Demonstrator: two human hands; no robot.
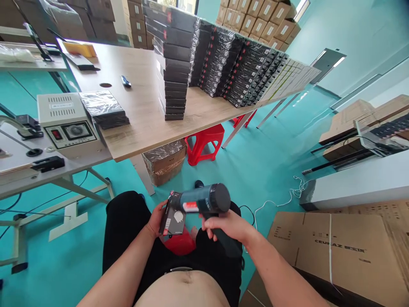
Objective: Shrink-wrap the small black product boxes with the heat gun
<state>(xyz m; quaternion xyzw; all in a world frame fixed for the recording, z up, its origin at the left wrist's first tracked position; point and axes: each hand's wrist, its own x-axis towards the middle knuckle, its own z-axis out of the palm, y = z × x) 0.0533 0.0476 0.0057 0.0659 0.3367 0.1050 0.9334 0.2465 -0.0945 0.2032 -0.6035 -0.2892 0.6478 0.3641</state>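
Note:
My right hand point(223, 226) is wrapped round the handle of a dark blue heat gun point(200, 199). Its nozzle points left, at a small black product box point(174, 221) with a picture of a white device on its front. That box is in my left hand point(155, 219), gripped by its left edge above my lap. The nozzle overlaps the box's upper part in view, and I cannot tell whether they touch. Part of a red stool point(180, 243) shows between my legs.
Ahead is a wooden table point(137, 85) bearing tall stacks of black boxes point(175, 64), a short wrapped stack point(104, 108) and a box cutter point(125, 81). A control unit point(67, 121) stands left. Large cartons point(335, 247) flank my right; a white cable point(281, 202) lies on the floor.

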